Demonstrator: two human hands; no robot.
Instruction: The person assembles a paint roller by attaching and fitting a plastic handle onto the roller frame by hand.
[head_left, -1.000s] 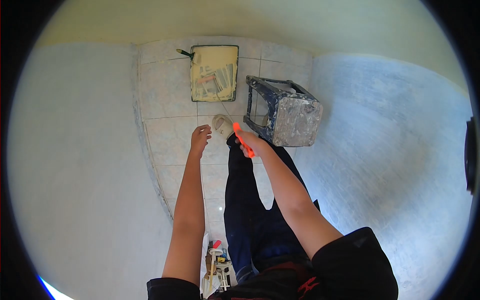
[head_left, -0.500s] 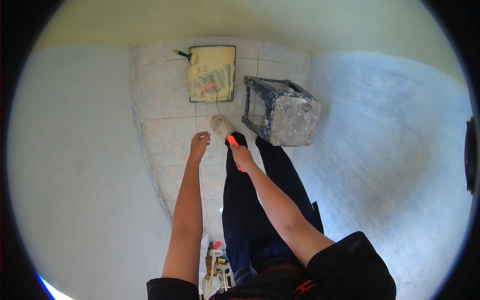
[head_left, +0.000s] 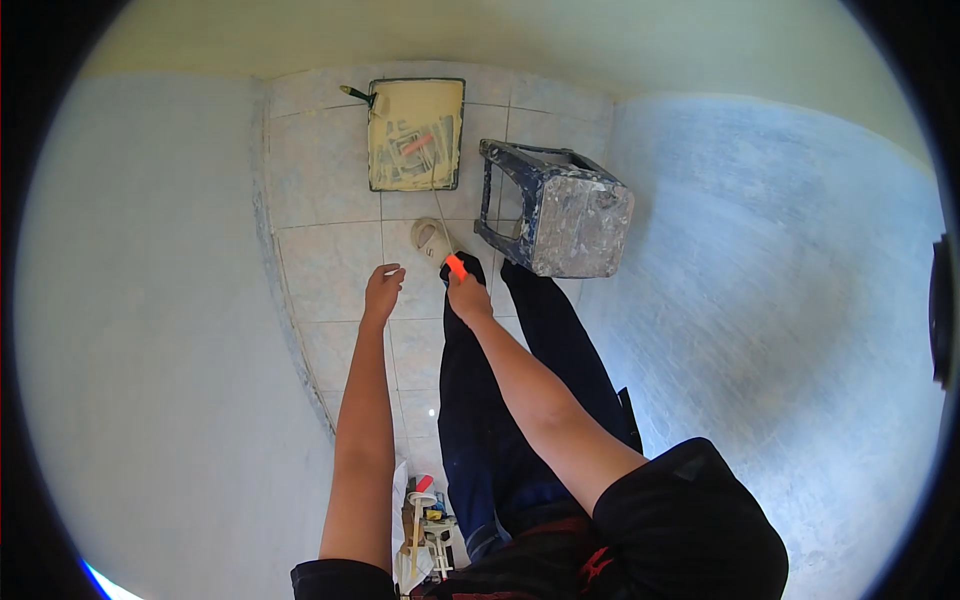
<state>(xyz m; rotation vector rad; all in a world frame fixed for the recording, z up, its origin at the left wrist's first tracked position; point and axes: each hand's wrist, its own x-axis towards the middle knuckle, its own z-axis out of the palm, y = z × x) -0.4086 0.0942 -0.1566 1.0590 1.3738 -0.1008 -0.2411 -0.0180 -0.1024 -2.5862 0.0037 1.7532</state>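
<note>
My right hand (head_left: 468, 297) is wrapped around the orange handle of a paint roller (head_left: 456, 267). Its thin rod reaches forward to the roller head, which lies in a paint tray (head_left: 461, 135) on the floor. Pale yellow paint coats the tray, with streaky roller marks in its nearer half. Left of the right hand, my left hand (head_left: 382, 292) hangs in the air, empty, with fingers loosely bent and apart. A paintbrush (head_left: 356, 95) with a dark green handle rests over the tray's far left edge.
A paint-spattered stool (head_left: 585, 225) stands on the tiled floor right of the tray. Walls rise close on the left (head_left: 150, 300), right (head_left: 760, 280) and ahead. My shoe (head_left: 430, 238) is just before the tray. Assorted tools (head_left: 425, 520) lie low beside my legs.
The roller head has slid slightly farther up the tray, away from me, as my right hand moved forward. My left hand stays empty. The whole view has shifted a little.
</note>
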